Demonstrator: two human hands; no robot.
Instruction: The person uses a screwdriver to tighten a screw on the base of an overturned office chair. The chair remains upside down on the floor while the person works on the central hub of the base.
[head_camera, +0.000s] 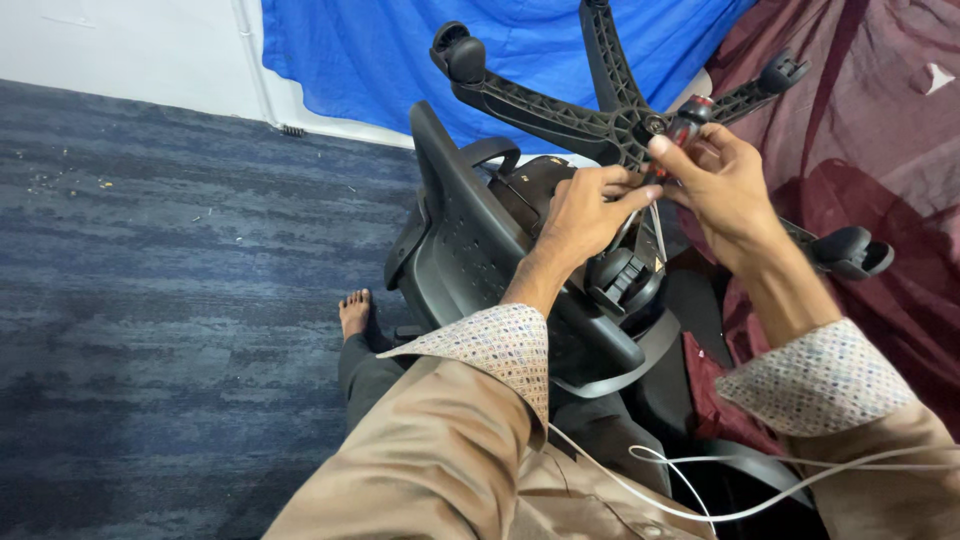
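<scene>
A black office chair (470, 240) lies overturned in front of me, its five-arm wheeled base (570, 112) pointing up. My right hand (722, 185) grips a small red and black tool (688, 122) at the hub of the base. Just left of the hub, my left hand (585, 215) pinches something small with its fingertips; what it pinches is hidden. Both hands sit close together, almost touching. The chair's black mechanism (622, 278) shows under my wrists.
A blue sheet (380, 50) hangs at the back and a maroon cloth (890, 150) covers the right side. Blue-grey carpet (150, 280) spreads to the left. My bare foot (354, 312) rests beside the chair back. A white cable (720, 490) runs across my lap.
</scene>
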